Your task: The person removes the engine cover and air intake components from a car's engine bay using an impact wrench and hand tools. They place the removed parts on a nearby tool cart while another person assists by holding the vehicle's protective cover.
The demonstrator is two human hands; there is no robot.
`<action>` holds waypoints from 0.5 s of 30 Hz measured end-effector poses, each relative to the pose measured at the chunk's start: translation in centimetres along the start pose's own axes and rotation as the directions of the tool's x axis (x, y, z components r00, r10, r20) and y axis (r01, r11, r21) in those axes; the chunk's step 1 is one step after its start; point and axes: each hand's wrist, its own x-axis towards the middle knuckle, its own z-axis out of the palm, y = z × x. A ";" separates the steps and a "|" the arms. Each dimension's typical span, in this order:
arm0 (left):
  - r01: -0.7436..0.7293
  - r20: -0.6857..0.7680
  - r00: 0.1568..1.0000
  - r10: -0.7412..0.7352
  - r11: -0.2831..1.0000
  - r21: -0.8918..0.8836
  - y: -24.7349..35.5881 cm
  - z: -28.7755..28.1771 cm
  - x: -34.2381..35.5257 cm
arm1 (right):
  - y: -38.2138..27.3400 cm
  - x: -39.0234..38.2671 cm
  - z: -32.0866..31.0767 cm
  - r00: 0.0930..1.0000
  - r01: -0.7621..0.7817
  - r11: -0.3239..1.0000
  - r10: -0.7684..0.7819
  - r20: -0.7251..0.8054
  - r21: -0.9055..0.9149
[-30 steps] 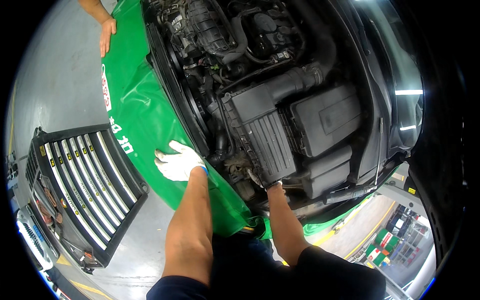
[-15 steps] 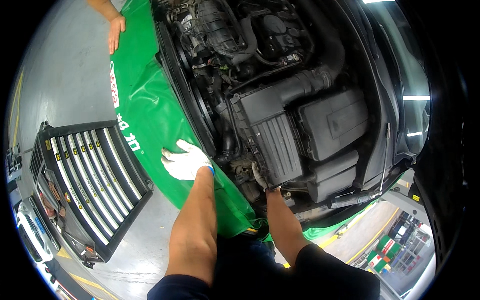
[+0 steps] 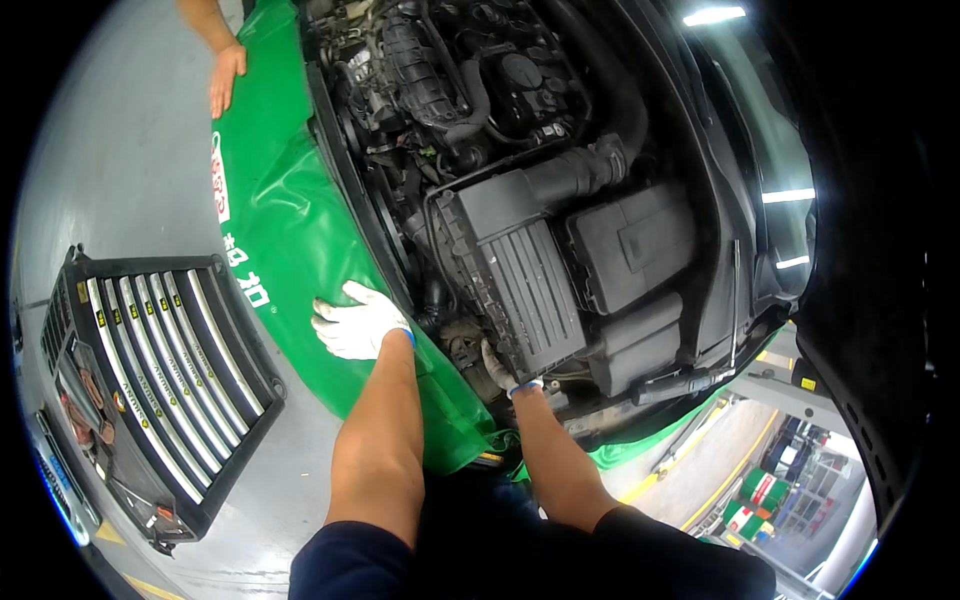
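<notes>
I lean over an open engine bay. My left hand [image 3: 357, 322], in a white glove, lies flat with fingers spread on the green cover [image 3: 290, 210] draped over the car's front edge. My right hand [image 3: 500, 370], also gloved, reaches down into the gap just below the black ribbed air filter box [image 3: 520, 280]. Its fingers are partly hidden by engine parts, so I cannot tell whether it grips anything.
A removed car grille [image 3: 150, 370] with chrome slats lies on the grey floor at the left. Another person's bare hand [image 3: 226, 78] rests on the green cover at the top. A black battery cover [image 3: 635, 245] sits right of the filter box. Green drums [image 3: 760, 500] stand at lower right.
The view has shifted slightly, so everything sits a little lower and to the right. My left hand stays flat on the green cover; my right hand stays by the filter box.
</notes>
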 end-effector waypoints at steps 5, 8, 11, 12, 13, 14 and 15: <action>-0.036 -0.024 0.999 0.035 0.999 -0.013 -0.2 0.1 0.0 | -1.4 -0.5 -1.3 0.999 -0.042 0.999 0.042 -0.001 -0.007; -0.073 -0.041 0.997 0.071 0.997 -0.031 -0.2 -0.2 0.2 | -1.8 -0.4 -1.7 0.998 -0.059 0.998 0.059 -0.004 -0.026; -0.118 -0.065 0.991 0.115 0.992 -0.041 -0.4 -1.9 0.1 | -1.3 -1.6 -1.7 0.998 -0.059 0.997 0.059 -0.013 -0.044; -0.252 0.008 0.966 0.257 0.954 -0.165 0.0 -3.1 0.4 | -1.1 -2.0 -1.0 0.999 -0.043 0.998 0.044 0.017 -0.035; -0.366 0.074 0.914 0.400 0.888 -0.279 0.5 -4.7 1.0 | -0.8 -2.7 -0.8 0.999 -0.032 0.999 0.034 0.038 -0.033; -0.482 0.051 0.850 0.524 0.814 -0.324 3.1 -5.1 1.6 | -0.7 -2.4 0.2 0.997 -0.018 0.999 0.020 0.078 -0.028; -0.539 0.129 0.736 0.665 0.691 -0.482 4.9 -5.8 2.4 | -0.7 -2.2 -0.2 0.998 -0.011 0.999 0.014 0.064 -0.040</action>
